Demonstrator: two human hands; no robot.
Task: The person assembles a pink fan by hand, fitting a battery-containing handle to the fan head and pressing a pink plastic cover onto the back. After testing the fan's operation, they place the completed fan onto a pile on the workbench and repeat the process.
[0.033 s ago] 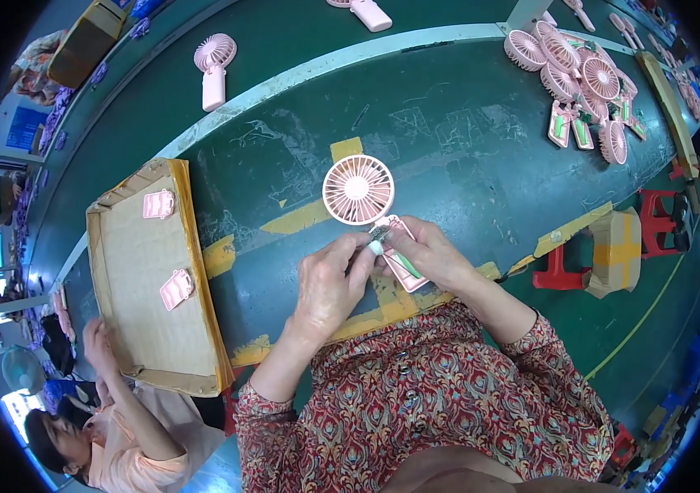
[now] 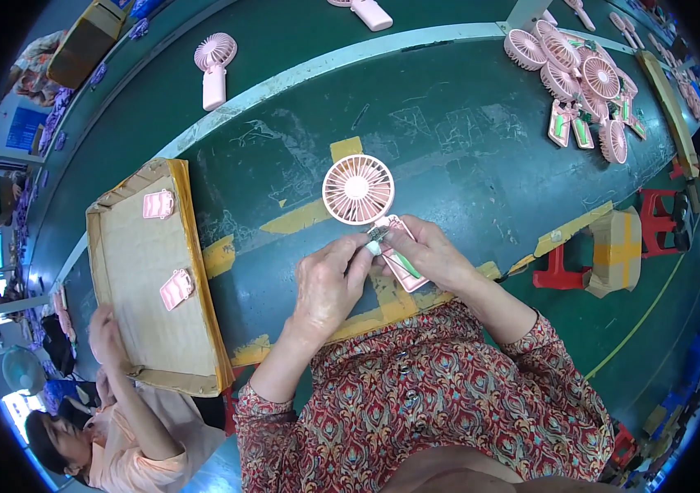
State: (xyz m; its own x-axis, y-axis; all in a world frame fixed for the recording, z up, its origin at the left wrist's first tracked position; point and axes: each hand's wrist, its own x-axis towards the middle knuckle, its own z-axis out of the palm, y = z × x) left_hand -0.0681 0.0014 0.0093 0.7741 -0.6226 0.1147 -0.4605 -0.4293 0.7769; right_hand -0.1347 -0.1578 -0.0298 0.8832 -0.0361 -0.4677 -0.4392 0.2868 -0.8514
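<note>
A pink handheld fan (image 2: 358, 190) lies in front of me, its round grille away from me and its opened handle toward me. Inside the handle a green battery-like strip (image 2: 405, 264) shows. My right hand (image 2: 434, 253) is closed around the handle's upper part, fingers bent over it. My left hand (image 2: 327, 278) pinches at the neck of the fan, on a small dark circuit board (image 2: 378, 234). Something whitish (image 2: 374, 248) shows at the left thumb tip; I cannot tell what it is. The fingers hide part of the handle's inside.
On the left a shallow cardboard box (image 2: 132, 287) holds two pink handle covers (image 2: 176, 289). A co-worker's hand (image 2: 106, 337) is by its edge. Fans with open handles are heaped (image 2: 584, 78) at far right. Another fan (image 2: 214, 70) lies beyond the pale rail (image 2: 284, 78).
The co-worker's hand at the left has shifted slightly toward the box. My left hand has moved very slightly; the fan stays in place.
</note>
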